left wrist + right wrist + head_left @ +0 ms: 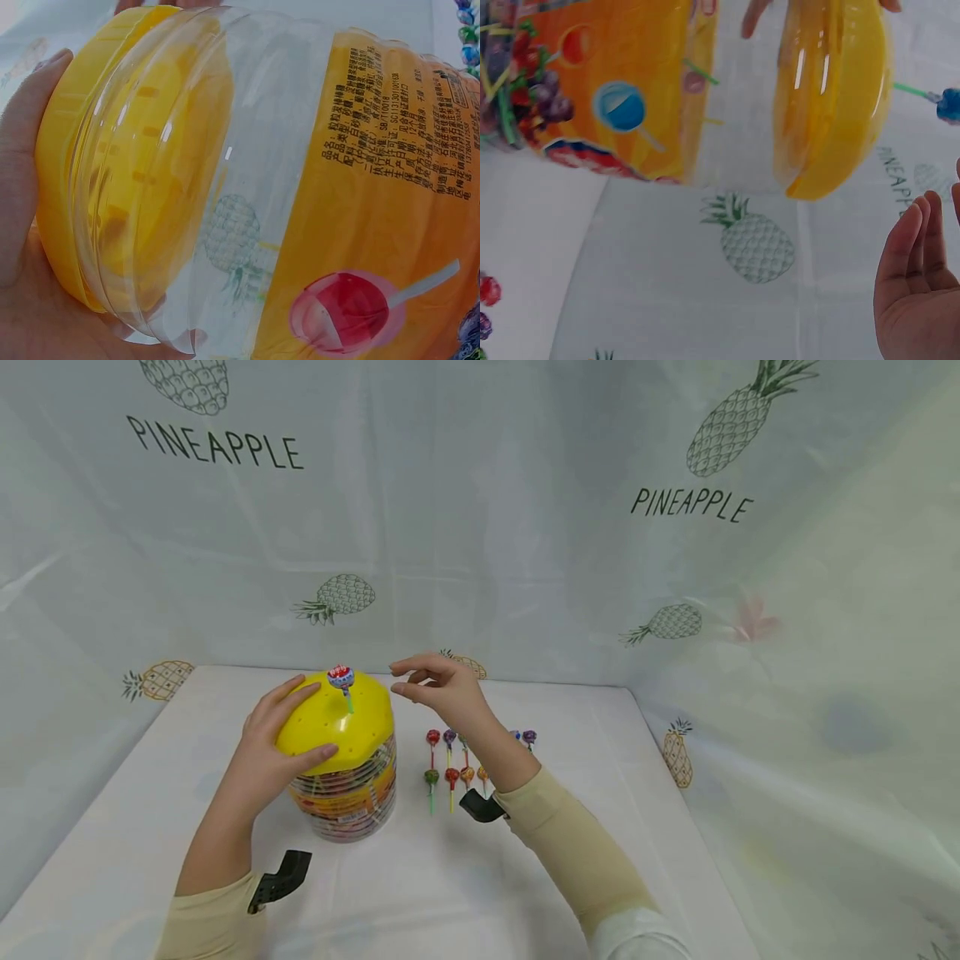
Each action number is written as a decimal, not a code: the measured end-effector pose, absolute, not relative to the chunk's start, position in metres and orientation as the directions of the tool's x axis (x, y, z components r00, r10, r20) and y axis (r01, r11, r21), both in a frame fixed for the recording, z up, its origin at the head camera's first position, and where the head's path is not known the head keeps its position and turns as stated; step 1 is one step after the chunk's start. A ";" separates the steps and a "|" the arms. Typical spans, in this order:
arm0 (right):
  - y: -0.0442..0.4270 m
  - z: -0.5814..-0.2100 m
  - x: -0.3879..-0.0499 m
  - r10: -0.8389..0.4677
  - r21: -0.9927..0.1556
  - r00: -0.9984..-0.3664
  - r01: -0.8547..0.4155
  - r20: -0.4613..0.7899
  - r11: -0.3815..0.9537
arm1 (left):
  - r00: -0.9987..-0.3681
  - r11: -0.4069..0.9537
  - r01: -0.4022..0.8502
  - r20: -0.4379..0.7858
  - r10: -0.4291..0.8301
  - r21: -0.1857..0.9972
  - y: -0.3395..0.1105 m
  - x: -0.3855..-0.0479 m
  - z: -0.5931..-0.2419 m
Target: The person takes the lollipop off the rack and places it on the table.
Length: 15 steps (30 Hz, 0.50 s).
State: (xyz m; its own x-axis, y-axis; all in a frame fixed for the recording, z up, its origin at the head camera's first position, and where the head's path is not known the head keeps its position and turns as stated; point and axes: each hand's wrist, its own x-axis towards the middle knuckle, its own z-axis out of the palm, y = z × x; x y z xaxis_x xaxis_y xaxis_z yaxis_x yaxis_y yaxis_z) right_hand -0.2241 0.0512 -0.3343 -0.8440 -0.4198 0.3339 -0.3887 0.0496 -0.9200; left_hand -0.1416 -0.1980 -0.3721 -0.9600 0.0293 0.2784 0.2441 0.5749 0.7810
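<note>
A clear plastic jar (345,810) stands on the table under a domed yellow lid (367,702) with small holes. One lollipop (341,677) in a blue and red wrapper stands upright on its green stick in the top of that lid. My left hand (272,743) grips the lid from the left, thumb at the front and fingers over the far side. To the right of the lid, my right hand (442,687) is raised and apart from it, its fingers loosely bent around nothing. Through the jar's wall in the right wrist view, lollipops (502,112) show at its bottom end.
Right of the jar, several lollipops (452,775) lie in rows on the white tablecloth (450,893), partly hidden by my right forearm. A pineapple-printed curtain (480,510) hangs behind the table and along the right side. A black wrist camera (281,878) sits at my left sleeve.
</note>
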 end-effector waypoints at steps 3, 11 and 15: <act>0.042 -0.327 -0.223 -0.427 -0.911 -0.831 -0.410 0.357 0.037 | -0.961 0.578 0.241 0.275 0.030 0.780 -0.198 -0.141 -0.372; 0.019 -0.317 -0.218 -0.492 -0.911 -0.790 -0.413 0.365 -0.012 | -0.960 0.582 0.245 0.278 0.033 0.775 -0.198 -0.140 -0.371; 0.012 -0.315 -0.216 -0.523 -0.920 -0.777 -0.390 0.350 -0.037 | -0.957 0.574 0.258 0.289 0.039 0.777 -0.198 -0.141 -0.371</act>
State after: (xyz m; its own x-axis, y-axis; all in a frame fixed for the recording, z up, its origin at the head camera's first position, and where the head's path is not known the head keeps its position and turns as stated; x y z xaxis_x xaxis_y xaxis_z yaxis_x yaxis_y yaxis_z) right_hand -0.2165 0.0124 -0.3152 -0.7773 -0.5225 0.3504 -0.3897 -0.0374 -0.9202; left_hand -0.1407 -0.1978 -0.3714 -0.9567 0.0393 0.2885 0.2580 0.5742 0.7770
